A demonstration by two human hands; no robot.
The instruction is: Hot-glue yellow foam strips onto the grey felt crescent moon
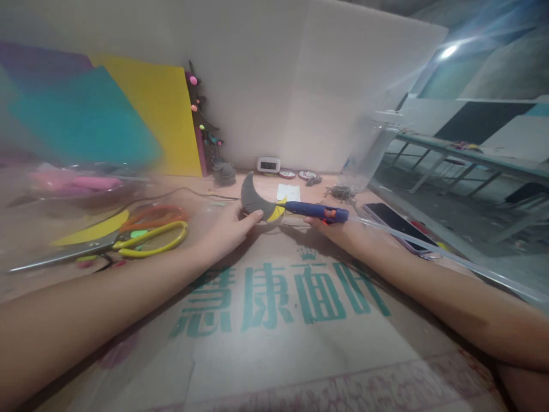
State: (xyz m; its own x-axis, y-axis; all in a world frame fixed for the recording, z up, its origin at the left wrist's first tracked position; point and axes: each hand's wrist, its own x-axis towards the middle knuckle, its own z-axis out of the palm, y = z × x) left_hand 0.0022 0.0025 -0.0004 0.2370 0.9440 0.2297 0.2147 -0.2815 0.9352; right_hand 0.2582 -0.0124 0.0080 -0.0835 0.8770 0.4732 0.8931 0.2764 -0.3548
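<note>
My left hand (pixel 229 226) is closed on a grey crescent-shaped foam piece (pixel 253 197) with a yellow patch at its lower end, held just above a cardboard sheet (pixel 278 320) with teal printed characters. My right hand (pixel 332 226) grips a blue glue gun (pixel 315 211) lying sideways, its nozzle touching the yellow end of the crescent. A long clear glue stick (pixel 429 249) trails out of the gun's back towards the right, over my right forearm.
Yellow-handled and orange-handled scissors (pixel 150 232) lie at the left beside a yellow foam strip (pixel 90 232). Coloured foam sheets (pixel 107 114) lean on the wall. A phone (pixel 392 220) lies at the right; a small clock (pixel 268 165) stands at the back.
</note>
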